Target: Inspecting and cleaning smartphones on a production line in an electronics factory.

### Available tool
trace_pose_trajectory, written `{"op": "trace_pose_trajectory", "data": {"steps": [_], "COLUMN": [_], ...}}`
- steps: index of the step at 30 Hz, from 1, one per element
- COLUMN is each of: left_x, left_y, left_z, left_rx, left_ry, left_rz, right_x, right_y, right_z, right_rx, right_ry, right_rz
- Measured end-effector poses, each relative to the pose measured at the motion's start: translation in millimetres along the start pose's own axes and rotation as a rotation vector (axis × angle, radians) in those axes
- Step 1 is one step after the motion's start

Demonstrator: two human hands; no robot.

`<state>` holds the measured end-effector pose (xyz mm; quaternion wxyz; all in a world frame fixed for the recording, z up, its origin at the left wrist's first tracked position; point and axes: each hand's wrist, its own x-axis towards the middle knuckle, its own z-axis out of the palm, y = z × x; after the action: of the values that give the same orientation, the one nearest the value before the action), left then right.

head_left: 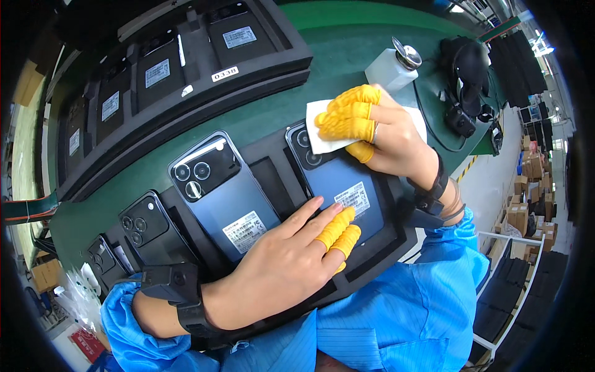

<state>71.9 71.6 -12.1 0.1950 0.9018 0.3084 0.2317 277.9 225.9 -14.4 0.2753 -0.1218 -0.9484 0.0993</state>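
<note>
A blue phone [338, 177] lies back up in a compartment of the black foam tray [390, 239], at the tray's right end. My right hand [387, 133], with yellow finger cots, grips a folded white wipe [323, 118] against the phone's camera end, covering part of it. Fingers outstretched, my left hand [285, 263] rests on the same phone's lower back, next to its white label [356, 197]; some of its fingers also wear yellow cots. To the left sit another blue phone [248, 195] and two dark phones [152, 229], [102, 254], all with camera lenses upward.
A stack of black foam trays [248, 93] with dark phones stands at the back left of the green table [347, 59]. Behind my right hand is a white bottle with a metal top [393, 67]. Black gear with a cable [465, 74] lies far right. Shelving [511, 285] stands beyond.
</note>
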Motion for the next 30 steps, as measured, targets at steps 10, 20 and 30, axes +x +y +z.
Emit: {"op": "trace_pose_trajectory", "data": {"steps": [10, 20, 30], "left_x": [0.4, -1.2, 1.2], "left_y": [0.3, -0.2, 0.5], "left_z": [0.8, 2.1, -1.9], "left_rx": [-0.021, -0.01, -0.001], "left_ry": [0.012, 0.004, 0.0], "left_rz": [-0.012, -0.013, -0.007], "right_x": [-15.6, -33.6, -10.2], "right_y": [-9.1, -6.6, 0.3], "right_z": [-14.6, -29.8, -2.1], "right_rx": [-0.073, -0.105, -0.073], "right_ry": [0.089, -0.004, 0.136], "right_rz": [0.03, 0.123, 0.191]}}
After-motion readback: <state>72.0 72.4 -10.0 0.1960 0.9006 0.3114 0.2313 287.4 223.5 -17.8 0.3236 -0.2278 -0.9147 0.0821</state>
